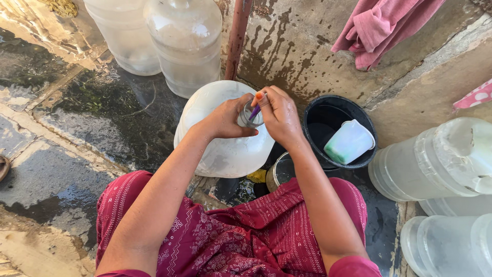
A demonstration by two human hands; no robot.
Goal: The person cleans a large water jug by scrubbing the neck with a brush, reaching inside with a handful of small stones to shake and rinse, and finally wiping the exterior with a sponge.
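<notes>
I'm seeing the left hand [225, 120] gripping the neck of the big clear water jug [225, 133], fingers wrapped tight around it. Right hand [279, 115] is pinching a purple stick [254, 112] that is poking into the jug's mouth. Jug is sitting on wet concrete just ahead of the knees, beside a black bucket [328, 110] holding a white scoop [349, 141].

Wet floor [77, 133] lies bare to the left of the jug [225, 149]. Two jugs [169, 41] and a pole [237, 36] block the wall side. A bucket [312, 115] and stacked jugs [441, 164] crowd the right.
</notes>
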